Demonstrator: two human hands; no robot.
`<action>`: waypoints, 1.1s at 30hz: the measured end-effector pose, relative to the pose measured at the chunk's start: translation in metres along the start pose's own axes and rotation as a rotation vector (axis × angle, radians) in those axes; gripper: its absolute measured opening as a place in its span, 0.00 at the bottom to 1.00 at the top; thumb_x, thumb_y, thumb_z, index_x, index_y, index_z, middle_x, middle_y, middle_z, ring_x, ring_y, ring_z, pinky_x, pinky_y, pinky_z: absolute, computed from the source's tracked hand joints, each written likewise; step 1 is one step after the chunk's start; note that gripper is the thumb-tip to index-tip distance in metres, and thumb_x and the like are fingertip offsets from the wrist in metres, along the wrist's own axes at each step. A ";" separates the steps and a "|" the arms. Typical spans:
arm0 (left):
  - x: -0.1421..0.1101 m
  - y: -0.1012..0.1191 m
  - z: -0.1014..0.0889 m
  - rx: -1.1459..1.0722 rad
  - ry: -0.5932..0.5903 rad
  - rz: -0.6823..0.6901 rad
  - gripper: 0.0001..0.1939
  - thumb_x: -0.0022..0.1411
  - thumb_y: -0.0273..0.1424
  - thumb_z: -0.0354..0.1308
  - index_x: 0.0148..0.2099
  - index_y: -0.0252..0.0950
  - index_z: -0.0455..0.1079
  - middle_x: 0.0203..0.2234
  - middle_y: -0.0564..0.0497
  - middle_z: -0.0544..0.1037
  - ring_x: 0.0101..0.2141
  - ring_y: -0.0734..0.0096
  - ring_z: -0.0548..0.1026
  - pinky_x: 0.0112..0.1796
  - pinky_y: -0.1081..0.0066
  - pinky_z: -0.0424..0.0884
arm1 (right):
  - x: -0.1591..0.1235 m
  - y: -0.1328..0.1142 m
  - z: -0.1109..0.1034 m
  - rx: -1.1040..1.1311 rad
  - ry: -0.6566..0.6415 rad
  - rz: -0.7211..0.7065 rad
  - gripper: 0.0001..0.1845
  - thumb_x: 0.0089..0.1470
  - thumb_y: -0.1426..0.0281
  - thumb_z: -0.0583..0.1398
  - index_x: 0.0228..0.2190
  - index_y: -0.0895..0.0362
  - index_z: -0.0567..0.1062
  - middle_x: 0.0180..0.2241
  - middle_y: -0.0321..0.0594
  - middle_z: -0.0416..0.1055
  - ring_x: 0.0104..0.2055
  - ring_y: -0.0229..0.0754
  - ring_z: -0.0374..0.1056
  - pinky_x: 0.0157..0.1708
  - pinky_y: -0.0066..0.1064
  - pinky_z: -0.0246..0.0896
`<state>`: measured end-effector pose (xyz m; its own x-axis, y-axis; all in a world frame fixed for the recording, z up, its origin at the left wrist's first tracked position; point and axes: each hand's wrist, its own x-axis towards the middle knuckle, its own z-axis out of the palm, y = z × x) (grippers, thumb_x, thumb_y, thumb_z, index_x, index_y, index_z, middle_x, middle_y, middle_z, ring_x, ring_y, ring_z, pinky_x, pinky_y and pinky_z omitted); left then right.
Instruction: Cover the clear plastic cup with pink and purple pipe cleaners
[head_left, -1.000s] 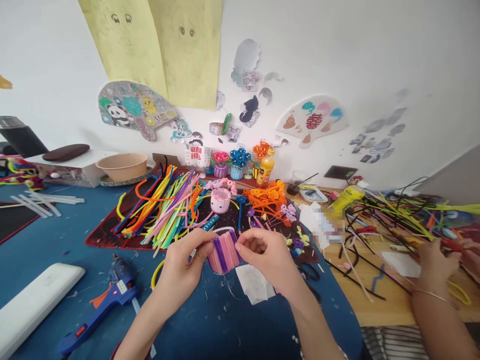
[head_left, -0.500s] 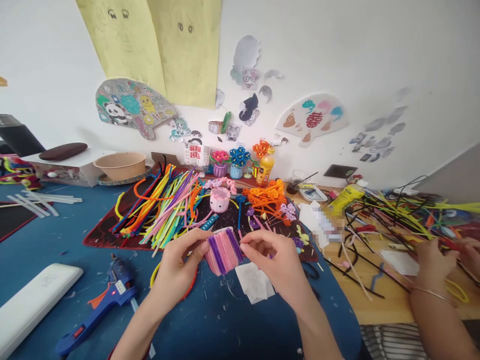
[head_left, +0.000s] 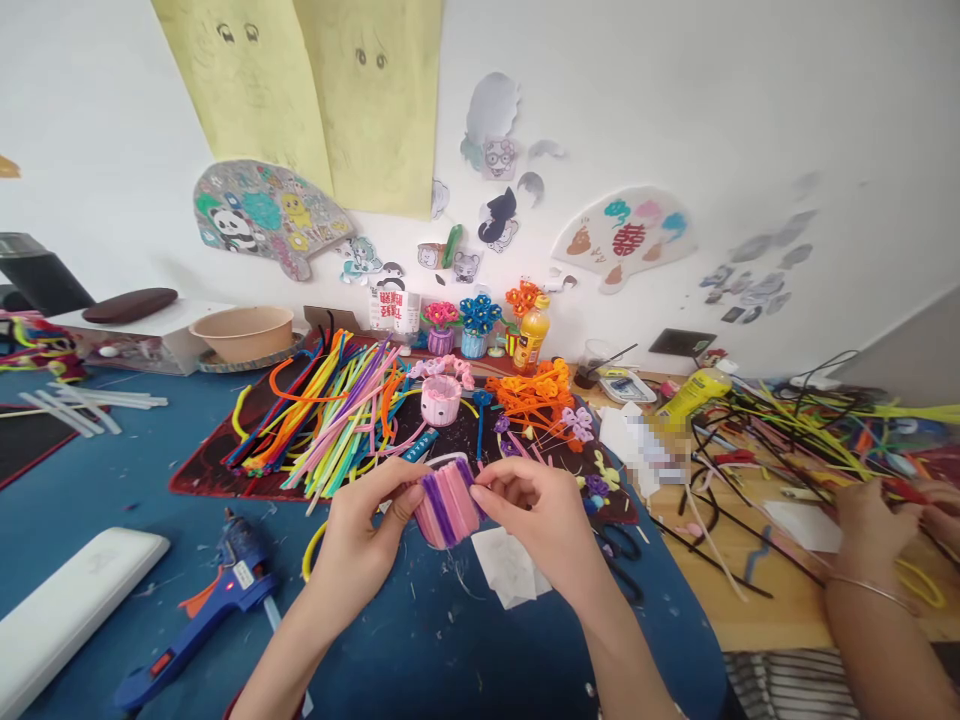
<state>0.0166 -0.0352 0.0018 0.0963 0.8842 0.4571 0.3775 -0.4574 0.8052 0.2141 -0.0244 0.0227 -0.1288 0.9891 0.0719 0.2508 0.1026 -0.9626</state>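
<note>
A small cup [head_left: 450, 508] covered in upright pink and purple pipe cleaners is held above the blue table, tilted, its pale rim showing at the top. My left hand [head_left: 366, 525] grips its left side between thumb and fingers. At the right edge of the cup, the thumb and fingertips of my right hand [head_left: 536, 515] are pinched on a purple strip; whether that strip is loose or fixed cannot be made out. Below the hands lies a crumpled white paper [head_left: 508, 570]. Behind them stands a finished-looking pink pipe-cleaner pot [head_left: 440, 402] with a small face.
A blue hot glue gun [head_left: 217, 610] and a white case [head_left: 82, 610] lie at left. Loose pipe cleaners [head_left: 330, 410] cover the dark mat. Pipe-cleaner flower pots [head_left: 474, 343] and an orange bottle [head_left: 532, 335] stand behind. Another person's hands [head_left: 877, 525] work at right.
My right fingertips have moved slightly left, onto the cup's right edge. The cup has turned a little in my left hand. The other person's hands have barely shifted.
</note>
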 end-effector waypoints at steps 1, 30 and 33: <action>0.000 0.000 0.001 0.018 0.007 0.011 0.09 0.66 0.29 0.55 0.40 0.36 0.77 0.28 0.51 0.79 0.27 0.72 0.76 0.30 0.75 0.70 | 0.000 0.000 0.000 0.011 0.003 0.006 0.06 0.46 0.68 0.65 0.27 0.58 0.80 0.20 0.34 0.68 0.21 0.35 0.60 0.20 0.26 0.54; 0.002 0.006 0.000 -0.028 0.067 -0.048 0.09 0.64 0.31 0.57 0.39 0.37 0.79 0.31 0.48 0.82 0.30 0.67 0.79 0.31 0.72 0.73 | 0.000 -0.002 -0.002 0.037 0.043 0.040 0.09 0.49 0.64 0.65 0.27 0.57 0.81 0.22 0.37 0.71 0.23 0.37 0.62 0.21 0.27 0.56; 0.001 0.005 -0.005 -0.216 0.047 -0.141 0.09 0.63 0.35 0.60 0.38 0.37 0.79 0.31 0.48 0.83 0.31 0.67 0.79 0.31 0.73 0.74 | 0.002 -0.004 -0.014 0.017 0.070 -0.057 0.09 0.53 0.63 0.64 0.32 0.56 0.80 0.26 0.37 0.71 0.27 0.39 0.64 0.26 0.29 0.60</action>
<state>0.0142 -0.0367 0.0081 0.0119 0.9375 0.3478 0.1781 -0.3442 0.9218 0.2262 -0.0216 0.0307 -0.0749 0.9867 0.1446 0.2285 0.1581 -0.9606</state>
